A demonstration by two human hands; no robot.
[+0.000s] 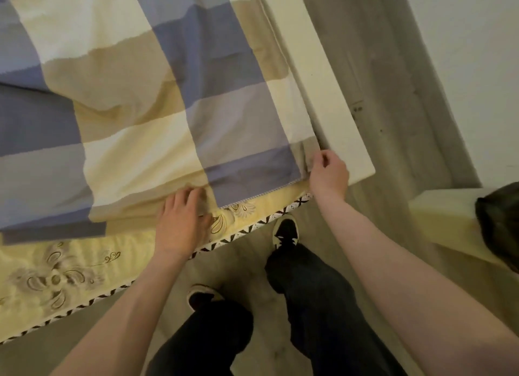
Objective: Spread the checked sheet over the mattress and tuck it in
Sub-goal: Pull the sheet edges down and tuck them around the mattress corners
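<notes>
One checked sheet, one mattress: right hand pinches the 3 o'clock corner; left hand at the hem, grip unclear.

The checked sheet lies over the mattress, its hem short of the mattress's near edge. The left hand grips that hem; the right hand pinches the sheet's corner at the mattress's corner.

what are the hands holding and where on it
Both hold the checked sheet: the right hand pinches its corner beside the white bed frame, and the left hand grips its near edge.
</notes>
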